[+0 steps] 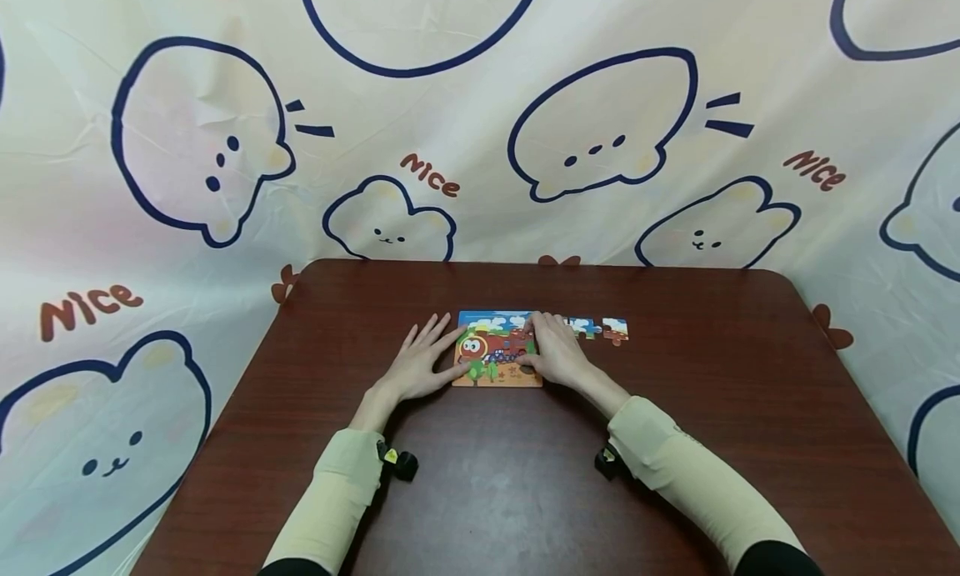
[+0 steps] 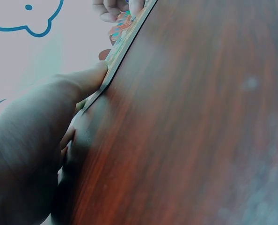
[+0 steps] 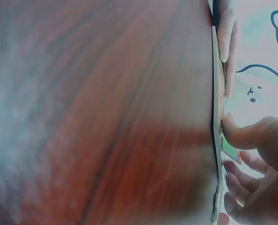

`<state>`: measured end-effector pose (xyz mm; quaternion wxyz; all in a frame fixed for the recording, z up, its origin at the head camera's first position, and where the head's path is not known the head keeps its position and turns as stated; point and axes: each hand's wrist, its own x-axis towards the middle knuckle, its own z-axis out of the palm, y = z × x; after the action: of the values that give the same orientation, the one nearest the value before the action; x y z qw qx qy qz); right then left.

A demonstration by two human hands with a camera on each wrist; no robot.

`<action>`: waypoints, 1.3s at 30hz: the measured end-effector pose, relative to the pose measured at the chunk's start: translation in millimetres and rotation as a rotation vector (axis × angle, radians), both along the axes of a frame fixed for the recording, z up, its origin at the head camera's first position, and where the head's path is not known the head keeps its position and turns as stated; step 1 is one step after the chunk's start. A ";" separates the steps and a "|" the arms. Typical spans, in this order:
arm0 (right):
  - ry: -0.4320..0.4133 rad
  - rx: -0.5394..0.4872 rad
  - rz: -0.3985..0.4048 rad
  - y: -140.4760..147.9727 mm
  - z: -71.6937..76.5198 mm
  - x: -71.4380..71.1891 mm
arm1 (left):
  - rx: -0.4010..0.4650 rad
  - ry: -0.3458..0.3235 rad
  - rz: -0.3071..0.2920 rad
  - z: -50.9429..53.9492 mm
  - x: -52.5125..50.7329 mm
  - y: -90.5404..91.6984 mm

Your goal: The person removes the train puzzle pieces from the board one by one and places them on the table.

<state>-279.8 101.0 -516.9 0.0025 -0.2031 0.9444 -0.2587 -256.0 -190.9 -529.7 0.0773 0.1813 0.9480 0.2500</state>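
Patterned backdrop cloth (image 1: 480,134) hangs behind table (image 1: 487,484), top cut off. Puzzle board (image 1: 495,347) lies flat nr the table's far edge, btwn the hands, prob. for easy reach w/ both.

L hand (image 1: 418,363): fingers straight + spread, thumb on board's near L corner, prob. bracing it vs sliding. R hand (image 1: 558,353): fingers bent, thumb opposite, seemingly pinching a tilted pc (image 3: 230,150) over the board's R part; the angle suggests one edge is being seated, but fit + contact unclear. R hand also hides the board's upper R, so can't tell if any gap's there.

Two pcs lie beyond it: inner pc (image 1: 582,328), part-covered by R hand; outer pc (image 1: 615,331), just beside it, prob. kept handy. Both wrist views see the board nearly edge-on, so its picture's unreadable there.
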 end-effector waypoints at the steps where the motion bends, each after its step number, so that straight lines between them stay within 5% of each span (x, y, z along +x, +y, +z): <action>1: -0.009 -0.018 0.004 -0.4 0.5 0.1 | -0.001 0.000 0.000 0.1 -0.2 0.0; 20: -0.305 -0.460 0.000 8.9 6.4 1.3 | -0.002 0.005 -0.002 0.6 -0.4 -0.2; 39: -0.326 -0.461 -0.029 9.9 5.5 3.5 | -0.006 0.012 -0.006 -0.7 -0.6 0.1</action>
<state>-276.3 110.8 -511.3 0.1043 -0.1407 0.8504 -0.4961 -256.6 -190.8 -530.5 0.0731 0.1853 0.9487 0.2457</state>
